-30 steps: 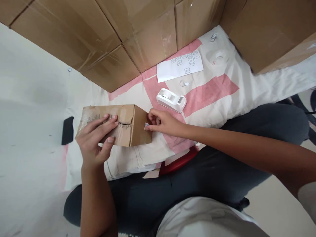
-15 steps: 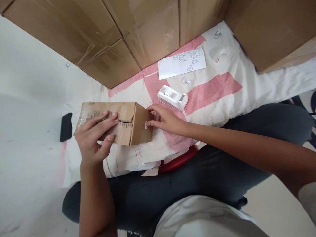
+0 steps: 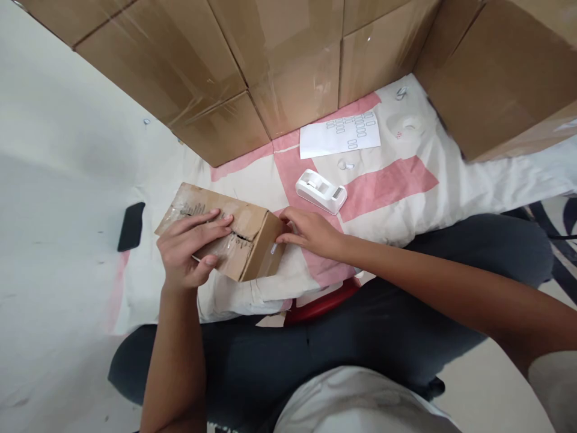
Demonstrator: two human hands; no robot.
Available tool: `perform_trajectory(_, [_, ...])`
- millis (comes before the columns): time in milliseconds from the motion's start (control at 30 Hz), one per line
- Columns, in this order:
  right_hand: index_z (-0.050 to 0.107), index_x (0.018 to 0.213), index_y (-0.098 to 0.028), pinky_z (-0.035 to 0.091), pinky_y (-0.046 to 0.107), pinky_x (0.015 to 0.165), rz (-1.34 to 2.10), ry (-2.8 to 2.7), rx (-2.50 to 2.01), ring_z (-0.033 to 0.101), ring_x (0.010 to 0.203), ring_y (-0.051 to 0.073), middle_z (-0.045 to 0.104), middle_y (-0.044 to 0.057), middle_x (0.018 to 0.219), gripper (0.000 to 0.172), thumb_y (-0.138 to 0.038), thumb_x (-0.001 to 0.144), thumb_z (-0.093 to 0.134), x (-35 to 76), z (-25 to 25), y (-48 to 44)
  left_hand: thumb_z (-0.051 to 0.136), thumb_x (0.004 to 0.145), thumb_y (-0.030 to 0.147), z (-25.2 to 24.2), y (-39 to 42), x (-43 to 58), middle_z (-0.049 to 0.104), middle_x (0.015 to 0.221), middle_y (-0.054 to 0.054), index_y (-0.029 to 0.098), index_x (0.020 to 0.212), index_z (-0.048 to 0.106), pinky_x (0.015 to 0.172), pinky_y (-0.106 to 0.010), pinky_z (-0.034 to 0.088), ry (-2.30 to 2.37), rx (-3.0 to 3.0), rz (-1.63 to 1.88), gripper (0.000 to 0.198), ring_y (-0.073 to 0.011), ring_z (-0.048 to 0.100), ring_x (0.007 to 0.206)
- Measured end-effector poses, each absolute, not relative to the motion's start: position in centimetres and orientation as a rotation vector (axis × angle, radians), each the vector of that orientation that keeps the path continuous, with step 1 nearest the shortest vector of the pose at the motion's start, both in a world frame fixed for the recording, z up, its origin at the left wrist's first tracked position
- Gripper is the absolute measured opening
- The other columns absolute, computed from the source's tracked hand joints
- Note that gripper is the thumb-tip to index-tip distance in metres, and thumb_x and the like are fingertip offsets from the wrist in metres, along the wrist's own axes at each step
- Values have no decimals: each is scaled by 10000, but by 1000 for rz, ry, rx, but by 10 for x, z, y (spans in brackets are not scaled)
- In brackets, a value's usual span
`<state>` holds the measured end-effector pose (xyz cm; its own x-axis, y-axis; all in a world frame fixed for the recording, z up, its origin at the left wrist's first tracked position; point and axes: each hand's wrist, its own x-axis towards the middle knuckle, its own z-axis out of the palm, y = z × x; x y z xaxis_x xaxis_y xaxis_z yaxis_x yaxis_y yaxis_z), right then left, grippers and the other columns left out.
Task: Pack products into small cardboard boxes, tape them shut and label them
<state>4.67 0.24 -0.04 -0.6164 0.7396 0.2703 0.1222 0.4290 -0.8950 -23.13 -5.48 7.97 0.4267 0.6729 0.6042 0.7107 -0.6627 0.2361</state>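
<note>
A small, worn cardboard box point(image 3: 247, 219) rests tilted on the pink and white cloth. Across its taped top lies my left hand point(image 3: 192, 243), fingers spread and thumb near the front edge. My right hand point(image 3: 311, 231) is at the box's right end, with thumb and fingertips against that face. A small white label point(image 3: 273, 248) sits on this end, just below my right thumb. Whether my right fingers hold anything cannot be made out. Behind my right hand is a white tape dispenser point(image 3: 321, 191).
Large taped cardboard boxes point(image 3: 297, 84) stand along the back and right point(image 3: 500, 84). A sheet of printed labels point(image 3: 340, 137) lies before them, with a clear tape roll point(image 3: 408, 123) to its right. A black phone point(image 3: 131, 227) lies at the left.
The small box has turned, its right end now angled more toward me. Both hands have moved with it. The whole view has shifted slightly.
</note>
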Motion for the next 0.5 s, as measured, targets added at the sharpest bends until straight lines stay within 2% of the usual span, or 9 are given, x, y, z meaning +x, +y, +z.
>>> perform_trajectory(133, [592,1132,-194,466,335,812,1158,-2023,-750,640,921,206,687,56,1069,321,-422,922,678,47,-4,3,462,964,542,80,-56,-230,777,1117,-55,274,1106,737,948,-439,583,-1294,-2589,-1024,410,-286,691,1159])
perform_trajectory(200, [583,1182,-191,487,347,816,1163,-1997,-776,646,909,207,687,66,1071,400,-463,908,685,47,-2,3,514,942,447,82,-56,-229,780,1116,-51,271,1108,732,950,-434,582,-1282,-2586,-1033,326,-283,694,1155])
perform_trajectory(267, [549,1262,-188,515,368,836,1157,-1953,-783,651,934,224,676,90,1126,589,-542,834,744,47,5,-2,548,910,344,83,-56,-228,780,1122,-37,285,1141,716,941,-417,579,-1242,-2588,-1045,292,-273,697,1151])
perform_trajectory(367, [454,1401,-231,486,441,1028,1066,-1984,-742,585,1199,308,584,130,1348,992,-600,593,896,42,14,-21,560,872,266,77,-54,-230,776,1140,-18,321,1200,685,909,-394,578,-1146,-2578,-1065,355,-263,704,1139])
perform_trajectory(433, [292,1520,-292,435,463,1118,1069,-1912,-834,510,1324,325,494,119,1474,1182,-554,556,926,32,15,-41,543,870,259,71,-52,-233,770,1157,-21,337,1232,665,912,-416,577,-1106,-2563,-1107,390,-270,707,1132])
perform_trajectory(500, [133,1585,-299,349,513,1193,1080,-1835,-970,384,1443,362,356,149,1588,1370,-533,508,947,19,10,-63,530,878,264,67,-50,-238,762,1177,-32,336,1250,652,936,-440,575,-1088,-2556,-1156,398,-275,712,1119])
